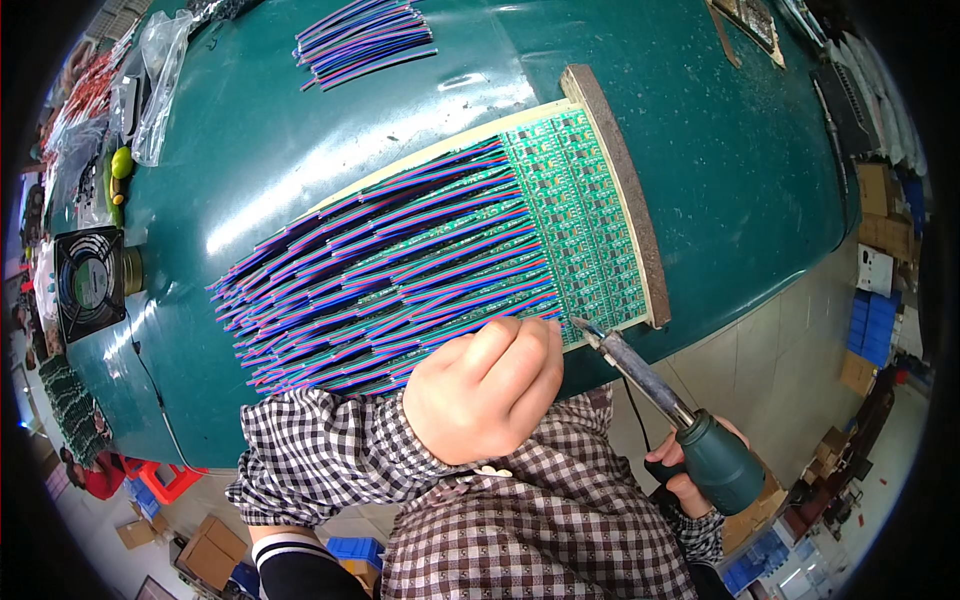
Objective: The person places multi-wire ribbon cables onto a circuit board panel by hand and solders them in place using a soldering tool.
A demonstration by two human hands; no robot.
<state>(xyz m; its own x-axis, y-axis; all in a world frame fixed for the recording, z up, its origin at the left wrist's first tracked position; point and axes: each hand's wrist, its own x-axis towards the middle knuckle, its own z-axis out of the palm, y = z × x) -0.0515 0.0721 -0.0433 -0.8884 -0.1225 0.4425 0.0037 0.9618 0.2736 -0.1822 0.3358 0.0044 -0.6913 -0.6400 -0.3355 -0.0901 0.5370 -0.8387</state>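
Observation:
My right hand [690,480] is wrapped round the green handle of a soldering iron [650,380]. The iron's tip points up and left, at the near edge of a green circuit board panel [580,200]. Close to the tip, my left hand [490,385] is closed, its fingertips pinched at the end of a ribbon wire by the board; the wire is mostly hidden under the fingers. Rows of red, green and blue ribbon wires [400,265] run leftward from the panel. Along the panel's right side lies a brown wooden bar [625,190].
A bundle of loose ribbon wires [365,40] lies at the far side of the green table [740,180]. On the left stand a black fan [88,282] and a clear plastic bag [160,85]. A red stool [165,480] and cardboard boxes [212,552] are on the floor.

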